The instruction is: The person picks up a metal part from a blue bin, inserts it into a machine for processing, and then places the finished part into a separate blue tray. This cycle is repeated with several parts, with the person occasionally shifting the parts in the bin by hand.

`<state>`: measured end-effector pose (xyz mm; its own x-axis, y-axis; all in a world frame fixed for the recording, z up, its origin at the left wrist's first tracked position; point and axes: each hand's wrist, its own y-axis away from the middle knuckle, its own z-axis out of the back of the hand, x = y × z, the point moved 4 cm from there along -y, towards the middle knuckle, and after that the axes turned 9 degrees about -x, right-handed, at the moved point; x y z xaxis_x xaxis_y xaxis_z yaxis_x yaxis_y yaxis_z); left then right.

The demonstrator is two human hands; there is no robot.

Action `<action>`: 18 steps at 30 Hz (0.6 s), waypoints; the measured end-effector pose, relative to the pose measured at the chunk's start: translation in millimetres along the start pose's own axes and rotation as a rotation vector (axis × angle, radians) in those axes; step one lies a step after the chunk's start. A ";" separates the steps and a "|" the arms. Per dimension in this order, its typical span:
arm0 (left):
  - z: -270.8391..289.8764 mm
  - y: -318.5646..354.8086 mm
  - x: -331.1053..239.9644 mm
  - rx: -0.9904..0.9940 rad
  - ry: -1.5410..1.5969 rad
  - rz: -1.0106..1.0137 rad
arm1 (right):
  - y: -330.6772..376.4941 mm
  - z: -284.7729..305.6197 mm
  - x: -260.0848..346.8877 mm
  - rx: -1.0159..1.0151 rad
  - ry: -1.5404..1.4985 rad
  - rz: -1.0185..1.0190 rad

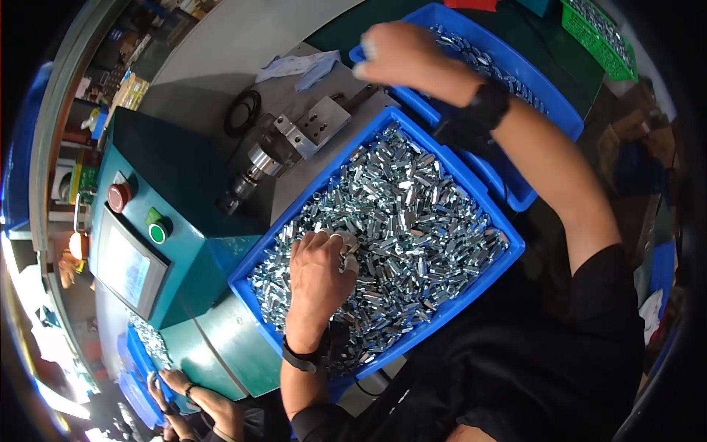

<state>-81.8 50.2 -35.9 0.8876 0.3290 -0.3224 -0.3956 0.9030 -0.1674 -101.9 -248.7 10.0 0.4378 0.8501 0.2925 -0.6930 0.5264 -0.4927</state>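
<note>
My left hand rests among small shiny metal parts, elongated like sleeves or long nuts, heaped in a blue plastic bin. Its fingers are curled and closed, with pale covers on some fingertips; what they pinch is too small to make out. My right hand is raised at the far side, over the near-left corner of a second blue bin. Those fingers are bent together, and anything in them is hidden. Just left of the bins lies a metal fixture with a round spindle.
A teal machine with a screen, a red button and a green button stands at left. A cloth and black cable coil lie behind. A green basket is far right. Another person's hands work lower left.
</note>
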 end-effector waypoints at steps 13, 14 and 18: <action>17.6 -9.2 -5.8 -0.060 0.018 -0.004 | 13.7 -10.9 -62.2 0.158 -0.371 -0.302; 21.9 -15.2 -5.9 -0.053 0.002 -0.010 | 15.5 -12.6 -52.1 0.150 -0.387 -0.311; 47.8 -47.3 0.1 -0.171 -0.076 -0.055 | 37.9 -19.6 12.1 0.218 -0.815 -0.290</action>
<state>-51.8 20.7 16.6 0.9216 0.3066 -0.2379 -0.3748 0.8624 -0.3403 -111.7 -218.7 -21.2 0.1272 0.3851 0.9141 -0.7481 0.6424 -0.1666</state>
